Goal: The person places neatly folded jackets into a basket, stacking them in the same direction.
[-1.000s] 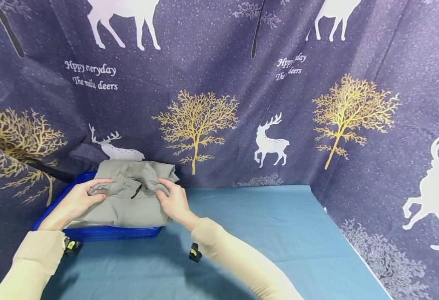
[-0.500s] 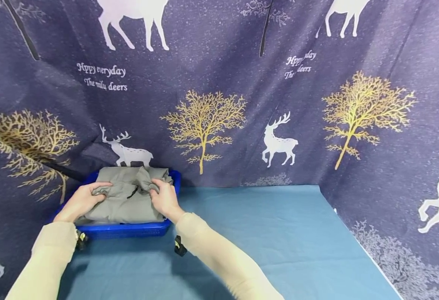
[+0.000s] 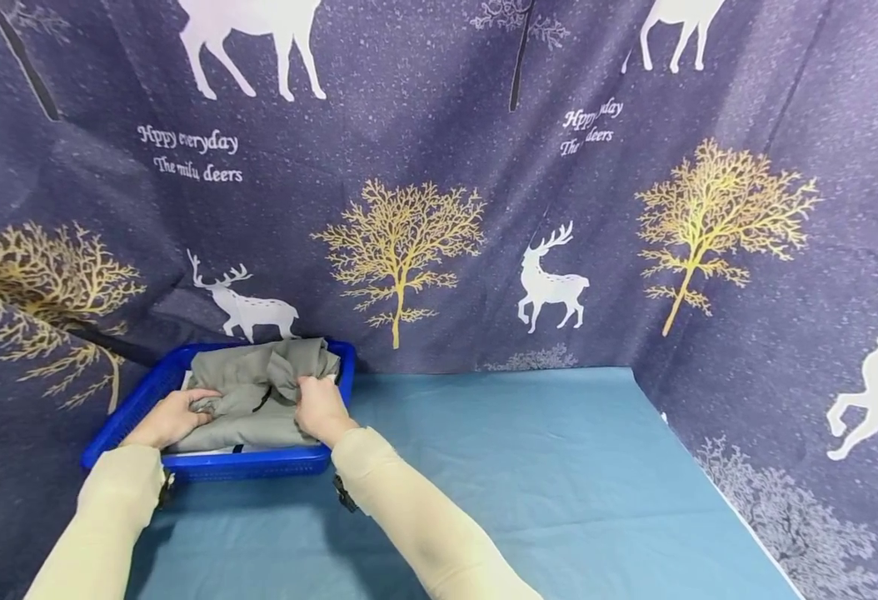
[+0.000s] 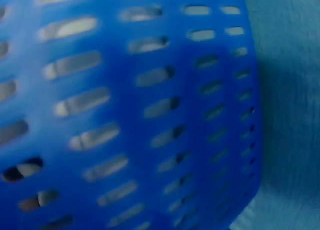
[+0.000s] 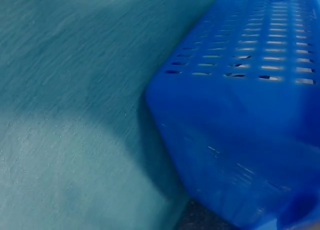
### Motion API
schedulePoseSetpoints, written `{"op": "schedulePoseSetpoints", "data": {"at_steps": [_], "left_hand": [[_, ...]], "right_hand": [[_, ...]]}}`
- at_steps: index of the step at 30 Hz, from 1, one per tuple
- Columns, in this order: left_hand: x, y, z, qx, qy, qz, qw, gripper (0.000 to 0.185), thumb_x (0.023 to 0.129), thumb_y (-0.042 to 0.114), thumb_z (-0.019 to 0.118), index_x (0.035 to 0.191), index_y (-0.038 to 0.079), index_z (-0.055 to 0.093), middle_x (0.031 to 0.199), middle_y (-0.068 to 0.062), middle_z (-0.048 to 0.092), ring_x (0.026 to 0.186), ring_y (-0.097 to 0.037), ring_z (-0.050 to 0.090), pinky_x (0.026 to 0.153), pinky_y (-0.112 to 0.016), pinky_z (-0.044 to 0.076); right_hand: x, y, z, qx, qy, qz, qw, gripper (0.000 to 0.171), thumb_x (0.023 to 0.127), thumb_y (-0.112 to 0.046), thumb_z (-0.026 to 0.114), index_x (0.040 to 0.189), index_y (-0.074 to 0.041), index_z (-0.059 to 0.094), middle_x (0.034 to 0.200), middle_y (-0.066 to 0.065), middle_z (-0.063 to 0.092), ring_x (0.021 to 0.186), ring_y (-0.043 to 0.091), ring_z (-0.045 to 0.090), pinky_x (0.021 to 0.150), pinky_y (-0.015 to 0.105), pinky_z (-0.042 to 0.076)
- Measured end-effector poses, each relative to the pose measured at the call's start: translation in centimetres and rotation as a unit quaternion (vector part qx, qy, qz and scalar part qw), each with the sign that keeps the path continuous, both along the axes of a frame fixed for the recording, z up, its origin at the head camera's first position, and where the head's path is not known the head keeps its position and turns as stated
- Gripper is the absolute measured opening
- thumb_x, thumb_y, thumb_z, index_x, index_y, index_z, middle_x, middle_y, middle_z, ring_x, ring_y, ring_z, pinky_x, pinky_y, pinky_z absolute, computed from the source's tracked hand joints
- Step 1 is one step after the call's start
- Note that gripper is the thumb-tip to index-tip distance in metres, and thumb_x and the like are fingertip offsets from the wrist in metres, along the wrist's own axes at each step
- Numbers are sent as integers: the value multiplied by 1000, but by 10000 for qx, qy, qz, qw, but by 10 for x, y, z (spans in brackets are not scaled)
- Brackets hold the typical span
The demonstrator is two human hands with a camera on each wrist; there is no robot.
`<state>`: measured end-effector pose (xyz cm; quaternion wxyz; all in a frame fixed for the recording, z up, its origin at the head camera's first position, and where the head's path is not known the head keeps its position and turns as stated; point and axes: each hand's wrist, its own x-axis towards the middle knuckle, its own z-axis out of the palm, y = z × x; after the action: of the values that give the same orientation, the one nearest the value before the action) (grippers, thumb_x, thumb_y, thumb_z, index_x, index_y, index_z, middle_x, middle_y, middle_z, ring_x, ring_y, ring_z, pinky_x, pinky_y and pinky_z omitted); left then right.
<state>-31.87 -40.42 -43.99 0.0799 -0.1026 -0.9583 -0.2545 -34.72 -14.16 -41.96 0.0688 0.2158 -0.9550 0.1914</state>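
A folded grey-green garment [image 3: 255, 392] lies in a blue slotted plastic basket [image 3: 139, 407] at the left back of the table. My left hand [image 3: 172, 417] grips the cloth at its left side. My right hand [image 3: 319, 407] grips a bunched fold at its right side. Both hands are inside the basket's rim. The left wrist view shows only the basket's slotted wall [image 4: 125, 109] close up. In the right wrist view the basket's outer corner [image 5: 240, 120] stands on the blue tablecloth [image 5: 75, 89]; no hand shows in either wrist view.
The table is covered by a teal-blue cloth [image 3: 499, 467]. A dark blue curtain with deer and golden trees [image 3: 439, 208] closes in the back, left and right sides, right behind the basket.
The garment and both hands have come down into the basket, so the basket's rim now shows all around the cloth. Both hands keep their grip on it.
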Motion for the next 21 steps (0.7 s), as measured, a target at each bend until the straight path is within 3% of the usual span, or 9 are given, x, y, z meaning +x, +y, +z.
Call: {"op": "schedulePoseSetpoints", "data": {"at_steps": [5, 11, 14, 17, 21], "left_hand": [[1, 5, -2, -23, -122, -52, 9999, 38, 81, -3, 66, 117, -12, 61, 121, -41, 53, 113, -61, 45, 89, -67, 39], [-1, 9, 2, -252, -304, 19, 9992, 41, 82, -2, 66, 121, -14, 58, 123, -43, 50, 113, -62, 44, 89, -68, 39], [-3, 10, 5, -406, -401, 119, 9983, 51, 84, 4, 67, 129, -15, 51, 127, -44, 46, 115, -63, 42, 91, -68, 38], [-4, 9, 8, -413, -547, 274, 9973, 68, 87, 13, 68, 139, -17, 37, 134, -46, 36, 120, -65, 34, 96, -69, 32], [-5, 6, 9, -294, -468, 405, 9977, 84, 88, 21, 70, 144, -19, 22, 138, -49, 24, 125, -65, 24, 101, -69, 25]], "right_hand": [[-1, -3, -4, 560, 59, -56, 9984, 6, 86, -19, 74, 91, -17, 70, 86, -3, 68, 84, 14, 66, 75, 24, 53], [-4, -3, -2, 551, 25, -40, 9985, 6, 88, -20, 72, 85, -16, 69, 79, -1, 67, 74, 14, 66, 64, 24, 53], [-5, -1, 1, 338, -67, -9, 9994, 16, 90, -26, 72, 101, -14, 68, 89, 1, 69, 81, 16, 67, 67, 25, 54], [-6, 4, 2, -31, -312, -19, 9995, 43, 89, -32, 73, 126, -15, 60, 111, 3, 68, 100, 18, 66, 81, 27, 53], [-6, 11, 4, -612, -691, 31, 9957, 74, 86, -40, 74, 148, -19, 40, 141, 5, 51, 128, 21, 50, 100, 32, 44]]}}
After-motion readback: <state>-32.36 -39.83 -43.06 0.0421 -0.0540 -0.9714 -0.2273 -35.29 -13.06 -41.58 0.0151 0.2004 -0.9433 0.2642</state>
